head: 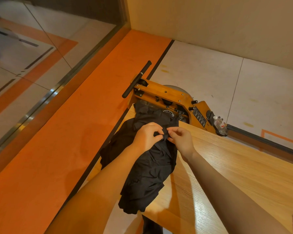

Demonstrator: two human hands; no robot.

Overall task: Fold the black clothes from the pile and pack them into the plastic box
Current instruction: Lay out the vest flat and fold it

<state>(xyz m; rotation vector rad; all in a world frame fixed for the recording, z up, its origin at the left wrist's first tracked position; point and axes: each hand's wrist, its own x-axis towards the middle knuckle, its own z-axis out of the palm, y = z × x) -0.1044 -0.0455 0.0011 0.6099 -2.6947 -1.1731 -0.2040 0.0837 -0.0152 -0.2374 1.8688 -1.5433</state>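
Both hands meet over the black clothes pile (147,166), which lies crumpled on the wooden table (235,174), draped along its left edge and hanging partly off the near corner. Left hand (146,136) has fingers curled, pinching a fold of black fabric at the top of the pile between thumb and fingertips. Right hand (180,138) sits just right of it, nearly touching; thumb and forefinger pinch the same bunched bit of cloth, other fingers loosely bent. The pile spreads beneath both wrists and trails back toward the person under the left forearm. Beyond the hands, past the table's far end, a wooden rowing machine (169,97) with a black handle bar (136,79) stands on the floor. A clear plastic bottle (218,123) rests on the machine, off to the right of the right hand. Orange floor strip (74,132) runs left of the left arm.
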